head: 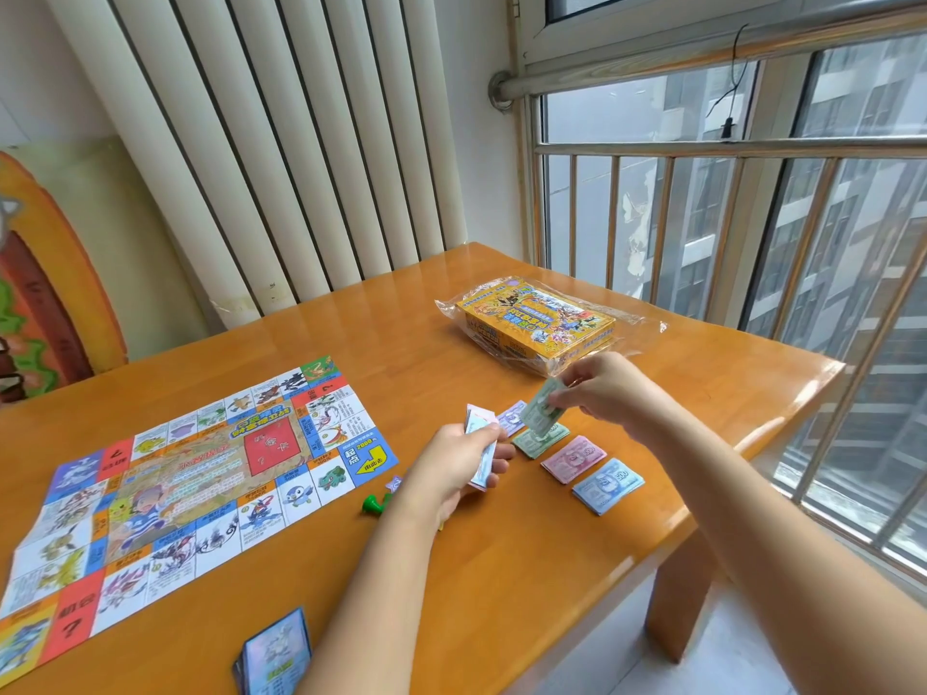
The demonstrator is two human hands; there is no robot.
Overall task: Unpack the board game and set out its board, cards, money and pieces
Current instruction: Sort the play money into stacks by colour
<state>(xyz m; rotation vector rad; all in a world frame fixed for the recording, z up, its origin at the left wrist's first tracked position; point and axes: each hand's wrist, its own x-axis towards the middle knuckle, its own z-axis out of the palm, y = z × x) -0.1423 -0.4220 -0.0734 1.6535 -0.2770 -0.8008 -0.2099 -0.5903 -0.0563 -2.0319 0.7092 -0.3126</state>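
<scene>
Green banknote [539,408] pinched by right hand [609,388] over its green pile [544,442].

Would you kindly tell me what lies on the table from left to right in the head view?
Board → green pawn → left hand gripping notes → purple pile → green pile → pink pile → blue pile. Card deck, box and right hand with its green note overlap others, so they are omitted.

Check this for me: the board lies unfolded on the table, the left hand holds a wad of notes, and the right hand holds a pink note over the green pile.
One thing is wrong: the note in the right hand is green, not pink. The head view shows it over the green pile; the rest stands.
</scene>
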